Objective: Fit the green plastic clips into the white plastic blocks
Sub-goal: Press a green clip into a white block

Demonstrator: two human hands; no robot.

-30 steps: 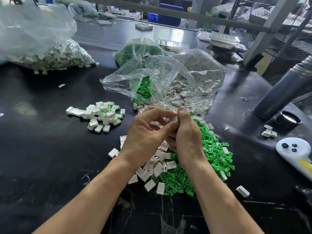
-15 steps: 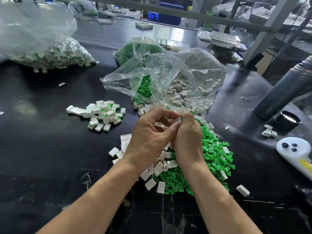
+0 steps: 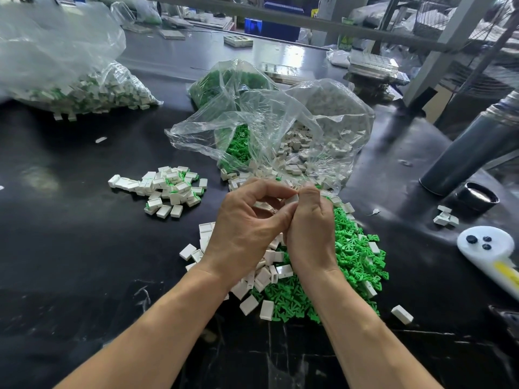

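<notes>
Held block: one white block (image 3: 292, 198) sits between the fingertips of both hands, raised above the loose piles; whether a clip is in it cannot be told.
Left grip: the left hand (image 3: 247, 231) has thumb and forefinger curled in a ring, pinching the block from the left.
Right grip: the right hand (image 3: 309, 228) has its fingers bent round the block's right end, pinching it; the two hands touch each other.
Green clips: a loose heap of green clips (image 3: 354, 256) lies on the table right under and to the right of the hands.
White blocks: a loose heap of white blocks (image 3: 266, 273) lies under the left wrist, touching the green heap's left edge.
Finished pile: a small heap of white blocks with green showing (image 3: 168, 189) lies to the left, apart from the hands.
Open bags: a clear bag of white blocks (image 3: 323, 136) lies just behind the hands, its mouth toward them; a clear bag of green clips (image 3: 224, 82) lies behind and beside it.
Far bag: a large clear bag of mixed white and green parts (image 3: 70, 80) rests at the far left.
Table: the black table (image 3: 70, 262) carries everything.
Right edge: a dark cylinder (image 3: 471, 153) leans there, with a white handheld device (image 3: 488, 251) nearer.
</notes>
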